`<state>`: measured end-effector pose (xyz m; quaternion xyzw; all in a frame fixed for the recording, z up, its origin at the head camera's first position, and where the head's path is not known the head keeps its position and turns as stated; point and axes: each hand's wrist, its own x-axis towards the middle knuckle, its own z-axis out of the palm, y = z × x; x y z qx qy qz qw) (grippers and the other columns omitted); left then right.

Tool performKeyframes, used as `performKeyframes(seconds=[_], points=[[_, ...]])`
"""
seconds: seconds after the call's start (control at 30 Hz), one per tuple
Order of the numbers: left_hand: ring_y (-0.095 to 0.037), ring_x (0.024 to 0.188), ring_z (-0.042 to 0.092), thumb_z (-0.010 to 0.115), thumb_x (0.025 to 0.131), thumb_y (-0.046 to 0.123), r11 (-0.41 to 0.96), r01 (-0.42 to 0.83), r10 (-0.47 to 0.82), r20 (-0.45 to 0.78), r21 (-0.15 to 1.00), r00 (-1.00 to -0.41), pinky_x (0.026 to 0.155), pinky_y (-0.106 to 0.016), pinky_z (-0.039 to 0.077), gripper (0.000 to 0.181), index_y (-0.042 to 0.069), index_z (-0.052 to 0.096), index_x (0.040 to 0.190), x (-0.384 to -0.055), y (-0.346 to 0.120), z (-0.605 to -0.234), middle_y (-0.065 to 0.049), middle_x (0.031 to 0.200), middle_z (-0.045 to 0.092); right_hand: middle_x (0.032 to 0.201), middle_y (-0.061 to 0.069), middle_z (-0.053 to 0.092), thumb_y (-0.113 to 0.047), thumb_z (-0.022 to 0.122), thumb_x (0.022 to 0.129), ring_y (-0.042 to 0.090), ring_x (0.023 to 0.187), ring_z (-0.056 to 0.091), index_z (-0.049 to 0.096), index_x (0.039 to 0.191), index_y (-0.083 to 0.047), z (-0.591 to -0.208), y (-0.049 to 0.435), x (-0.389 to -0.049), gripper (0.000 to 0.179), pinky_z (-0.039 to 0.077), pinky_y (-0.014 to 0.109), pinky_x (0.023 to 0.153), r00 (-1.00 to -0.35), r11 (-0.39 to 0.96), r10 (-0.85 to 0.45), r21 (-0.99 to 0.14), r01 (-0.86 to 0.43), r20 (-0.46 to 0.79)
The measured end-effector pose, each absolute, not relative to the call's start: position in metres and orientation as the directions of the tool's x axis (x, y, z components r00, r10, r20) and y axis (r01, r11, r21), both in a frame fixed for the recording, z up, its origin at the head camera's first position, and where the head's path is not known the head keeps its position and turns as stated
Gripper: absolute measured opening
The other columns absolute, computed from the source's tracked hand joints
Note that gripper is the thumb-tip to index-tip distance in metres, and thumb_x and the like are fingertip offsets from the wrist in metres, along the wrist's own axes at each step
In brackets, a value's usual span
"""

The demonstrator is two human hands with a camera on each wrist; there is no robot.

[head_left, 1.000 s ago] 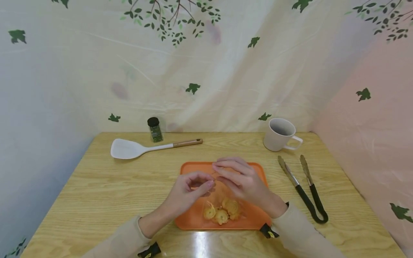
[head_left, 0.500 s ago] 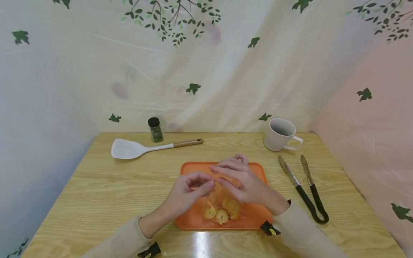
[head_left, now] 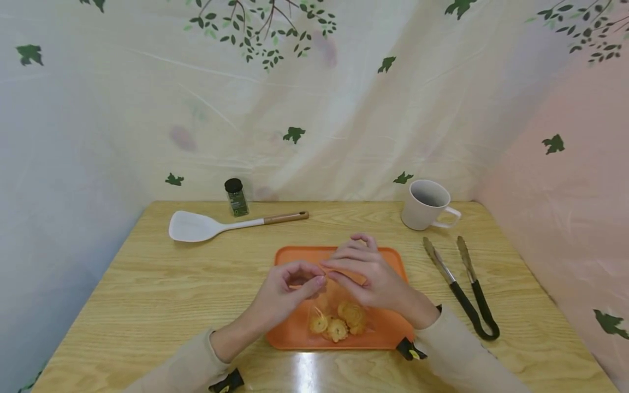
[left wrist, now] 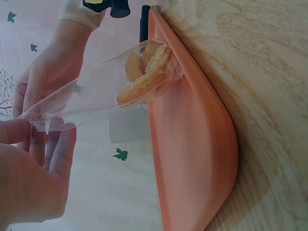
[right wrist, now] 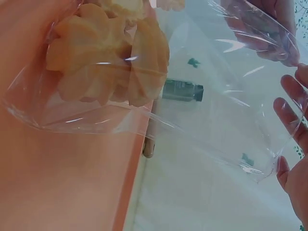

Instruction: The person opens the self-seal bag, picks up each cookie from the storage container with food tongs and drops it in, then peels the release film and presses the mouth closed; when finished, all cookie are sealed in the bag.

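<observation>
A clear plastic bag holds several golden, flower-shaped cookies, bunched at its lower end over the orange tray. My left hand pinches the bag's upper edge between thumb and fingers. Right beside it, my right hand pinches the same edge with thumb and forefinger, its other fingers spread above. The right wrist view shows the film stretched wide from the cookies up to both hands. The clear film makes the exact line of the bag's mouth hard to see.
Behind the tray lie a white spatula with a wooden handle and a small black-capped spice jar. A white mug stands at the back right, and black-handled tongs lie right of the tray. A printed curtain encloses the table.
The right hand's raised fingers have shifted, and its thumb and forefinger have come together at the bag's edge, closer to the left fingertips. Left hand and cookies stay nearly still.
</observation>
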<state>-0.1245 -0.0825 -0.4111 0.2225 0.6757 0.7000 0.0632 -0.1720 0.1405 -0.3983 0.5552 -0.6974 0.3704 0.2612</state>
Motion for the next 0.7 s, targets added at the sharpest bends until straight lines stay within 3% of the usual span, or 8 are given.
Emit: performKeyframes(seconds=[0.27, 0.37, 0.7], points=[[-0.034, 0.087, 0.072, 0.069, 0.098, 0.009, -0.064, 0.218, 0.381, 0.226, 0.974, -0.897, 0.076, -0.039, 0.061, 0.009, 0.001, 0.07, 0.103, -0.1234, -0.0825, -0.4092, -0.022, 0.099, 0.072, 0.103, 0.004, 0.073, -0.019, 0.064, 0.102, 0.019, 0.094, 0.067, 0.077, 0.103, -0.008, -0.3939, 0.1364, -0.1705, 0.017, 0.037, 0.054, 0.103, -0.198, 0.147, -0.558, -0.139, -0.979, 0.806], [-0.038, 0.088, 0.071, 0.069, 0.098, 0.009, -0.064, 0.219, 0.383, 0.226, 0.974, -0.896, 0.076, -0.039, 0.061, 0.009, 0.001, 0.07, 0.103, -0.1236, -0.0822, -0.4096, -0.023, 0.1, 0.072, 0.103, 0.004, 0.073, -0.018, 0.064, 0.101, 0.019, 0.094, 0.067, 0.077, 0.102, -0.007, -0.3918, 0.1353, -0.1696, 0.017, 0.039, 0.052, 0.105, -0.199, 0.156, -0.545, -0.135, -0.978, 0.814], [-0.04, 0.088, 0.071, 0.068, 0.099, 0.007, -0.083, 0.226, 0.394, 0.24, 0.971, -0.887, 0.077, -0.041, 0.061, 0.009, 0.0, 0.069, 0.103, -0.1255, -0.0813, -0.4122, -0.03, 0.103, 0.069, 0.097, -0.001, 0.074, -0.017, 0.066, 0.099, 0.016, 0.092, 0.069, 0.076, 0.098, -0.01, -0.3892, 0.1389, -0.1677, 0.012, 0.039, 0.049, 0.11, -0.328, 0.177, -0.575, -0.278, -0.944, 0.75]])
